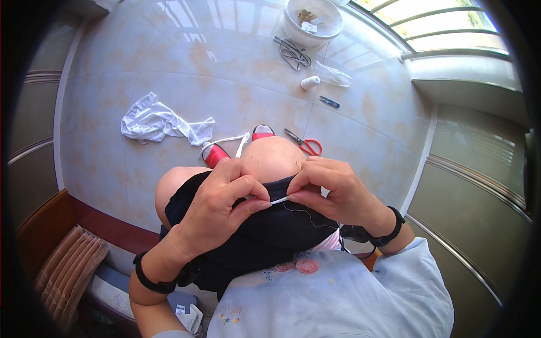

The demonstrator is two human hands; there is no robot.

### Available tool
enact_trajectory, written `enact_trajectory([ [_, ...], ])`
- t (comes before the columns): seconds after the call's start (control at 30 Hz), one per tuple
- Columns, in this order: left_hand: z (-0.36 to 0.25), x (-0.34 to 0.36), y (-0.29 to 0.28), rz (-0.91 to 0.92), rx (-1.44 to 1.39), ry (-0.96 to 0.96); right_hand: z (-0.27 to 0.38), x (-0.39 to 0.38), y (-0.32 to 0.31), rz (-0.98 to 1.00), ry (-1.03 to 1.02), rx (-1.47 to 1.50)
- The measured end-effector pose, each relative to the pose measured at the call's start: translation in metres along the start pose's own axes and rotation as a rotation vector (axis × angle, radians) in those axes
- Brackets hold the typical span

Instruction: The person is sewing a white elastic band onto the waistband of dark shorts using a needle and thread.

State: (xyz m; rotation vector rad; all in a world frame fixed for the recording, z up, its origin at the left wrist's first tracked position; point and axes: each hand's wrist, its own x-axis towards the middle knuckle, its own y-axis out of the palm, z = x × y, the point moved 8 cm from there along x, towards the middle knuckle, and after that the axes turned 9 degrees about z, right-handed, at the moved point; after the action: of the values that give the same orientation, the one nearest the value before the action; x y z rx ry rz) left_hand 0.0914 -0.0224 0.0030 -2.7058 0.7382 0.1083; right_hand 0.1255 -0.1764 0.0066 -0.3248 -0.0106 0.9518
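Though slim, white strip (279, 200) between grips (221, 194) (335, 185).

Narrow white strip (279, 200) is pinched at two spots above dark cloth (256, 239), slanted slightly up rightward; thin pale thread (307, 212) is loosely curved alongside.

We judge this to be a room in a home: beyond the fingers (245, 187) spreads a glossy, marbled tile floor (236, 79), with a barred window (451, 27) farther off to their right. Trimmed, cabinet-like panels (473, 225) stand well to the right of the fingers, while behind them to the left we note wooden furniture (48, 218) bearing a ribbed brown cushion (73, 265); red slippers (216, 156) lie just ahead.
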Motion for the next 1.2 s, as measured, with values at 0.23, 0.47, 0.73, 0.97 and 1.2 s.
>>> enact_trajectory([
  [0.23, 0.0057, -0.0001, 0.0012, 0.019, -0.102, 0.000, -0.0002, -0.0006, 0.0015, -0.021, -0.057, 0.041],
  [0.47, 0.0000, 0.0033, 0.0016, 0.005, -0.058, -0.012, -0.0009, -0.0028, 0.0003, -0.022, -0.030, -0.021],
  [0.73, -0.0003, 0.0020, 0.0035, -0.017, -0.037, -0.032, -0.0003, -0.0028, -0.0012, -0.018, -0.029, -0.003],
  [0.97, -0.0030, 0.0032, 0.0037, -0.006, 0.033, -0.035, 0.0017, -0.0031, 0.0008, -0.041, -0.033, -0.017],
  [1.2, 0.0018, 0.0010, 0.0033, -0.038, 0.028, -0.077, -0.0007, -0.0043, 0.0007, -0.085, 0.002, -0.038],
])
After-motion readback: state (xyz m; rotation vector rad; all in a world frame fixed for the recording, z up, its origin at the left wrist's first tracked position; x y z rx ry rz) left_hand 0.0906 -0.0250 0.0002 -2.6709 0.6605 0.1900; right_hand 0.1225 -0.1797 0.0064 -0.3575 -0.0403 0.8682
